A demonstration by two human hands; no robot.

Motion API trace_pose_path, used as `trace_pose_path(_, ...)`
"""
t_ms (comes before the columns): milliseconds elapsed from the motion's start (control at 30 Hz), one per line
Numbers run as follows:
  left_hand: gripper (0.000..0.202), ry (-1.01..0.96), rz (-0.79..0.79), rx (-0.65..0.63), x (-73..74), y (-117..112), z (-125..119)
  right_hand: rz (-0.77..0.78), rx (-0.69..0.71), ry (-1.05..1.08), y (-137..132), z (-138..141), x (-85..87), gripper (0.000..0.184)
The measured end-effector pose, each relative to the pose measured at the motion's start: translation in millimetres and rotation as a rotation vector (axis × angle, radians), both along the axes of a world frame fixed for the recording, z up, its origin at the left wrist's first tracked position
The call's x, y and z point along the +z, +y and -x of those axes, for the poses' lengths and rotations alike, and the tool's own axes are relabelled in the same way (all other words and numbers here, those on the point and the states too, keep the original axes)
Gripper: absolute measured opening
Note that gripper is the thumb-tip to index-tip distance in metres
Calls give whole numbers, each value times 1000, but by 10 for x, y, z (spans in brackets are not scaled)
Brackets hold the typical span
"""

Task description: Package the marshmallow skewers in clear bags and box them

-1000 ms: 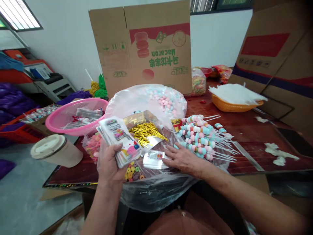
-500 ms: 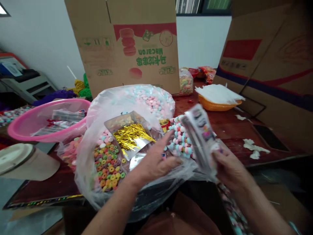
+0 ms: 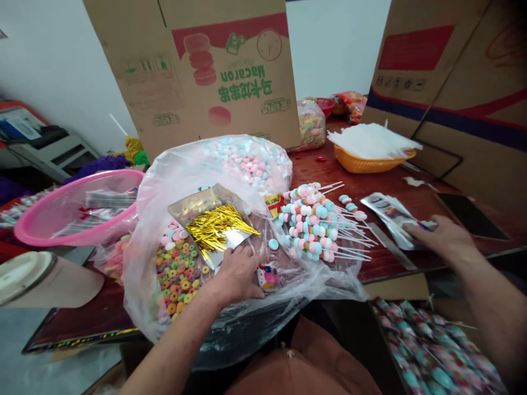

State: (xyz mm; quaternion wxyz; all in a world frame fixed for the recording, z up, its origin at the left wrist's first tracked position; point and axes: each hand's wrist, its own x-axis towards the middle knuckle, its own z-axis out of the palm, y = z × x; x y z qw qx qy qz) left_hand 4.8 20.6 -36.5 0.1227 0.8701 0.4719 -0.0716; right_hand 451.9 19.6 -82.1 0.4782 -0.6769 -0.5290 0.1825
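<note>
My left hand [image 3: 239, 272] lies with fingers loosely apart on the clear plastic bag, at the lower edge of a packet of gold twist ties [image 3: 218, 227]. A small printed sachet [image 3: 268, 277] is beside its thumb. On the right, my right hand [image 3: 444, 236] grips the near end of a flat stack of printed silver packaging bags [image 3: 385, 211] on the table. A small red-and-blue bit shows by its fingers, too small to name. Between the hands is a pile of pink, blue and white candy skewers [image 3: 313, 225] with white sticks.
A plastic bag [image 3: 142, 274] holds ring candies [image 3: 179, 280] and pastel candies [image 3: 251, 167]. A pink basket [image 3: 33, 225] and paper cup [image 3: 74, 280] stand left. Cartons [image 3: 242, 120] rise behind. An orange basket [image 3: 366, 164], phone [image 3: 473, 216] and lower box of skewers [image 3: 436, 345] are right.
My right hand has moved right and lowered the stack of packaging bags onto the table. My left hand has drawn back left from the skewers, which now show fully.
</note>
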Motion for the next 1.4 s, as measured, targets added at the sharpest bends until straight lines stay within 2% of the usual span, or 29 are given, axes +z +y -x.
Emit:
trace_pose_path(67,32,-57,33,55,-3,-12,81,-75,-279,-305,-53,198,167,33)
trace_pose_path(100,27,-84,51,76,-14,-7,114,-104,-334,-434,-88,368,252,26)
trace_pose_path(133,24,-103,64,89,-31,4,136,-130,-294,-527,-123,582,326,16)
trace_pose_path(167,26,-111,65,92,-51,16,149,-135,-173,-580,-158,829,381,8)
trace_pose_path(233,39,-121,39,93,-93,35,156,-176,117,-569,-225,1362,419,16)
trace_pose_path(267,45,-142,25,101,-112,39,160,-175,200,-577,-256,1614,406,19)
trace_pose_path(300,47,-174,16,111,-131,37,169,-162,269,-579,-283,1838,378,24)
trace_pose_path(367,37,-238,9,131,-168,22,205,-110,378,-572,-322,2182,306,34)
trace_pose_path(467,18,-275,17,137,-227,-16,273,-85,462,-558,-315,2472,248,37)
trace_pose_path(567,24,-290,1,118,-245,-58,301,-123,560,-580,-250,2652,282,16)
trace_pose_path(667,27,-239,-119,88,-171,-108,299,-99,671,-648,-208,2805,344,37)
trace_pose_path(767,27,-279,-244,6,-75,-156,297,-105,679,-671,-219,2904,366,46)
trace_pose_path(833,28,-324,-274,-26,-65,-168,287,-102,684,-693,-231,2946,346,50)
trace_pose_path(900,28,-274,-254,34,-122,-160,266,-40,696,-748,-234,2974,298,47)
trace_pose_path(1000,40,-132,-211,129,-291,-128,252,25,666,-783,-241,2967,195,38)
trace_pose_path(1067,24,-127,-240,144,-392,-105,272,-22,626,-725,-269,2923,140,34)
trace_pose_path(1133,15,-220,-308,139,-427,-81,304,-109,564,-627,-313,2871,123,27)
trace_pose_path(1200,17,-360,-377,77,-367,-60,323,-205,509,-542,-349,2840,148,27)
trace_pose_path(1267,20,-461,-404,-40,-225,-45,319,-271,526,-496,-356,2845,197,32)
trace_pose_path(1333,22,-484,-376,-127,-59,-46,297,-307,603,-445,-335,2875,237,23)
trace_pose_path(1400,20,-469,-347,-127,57,-63,273,-284,624,-315,-308,2909,244,14)
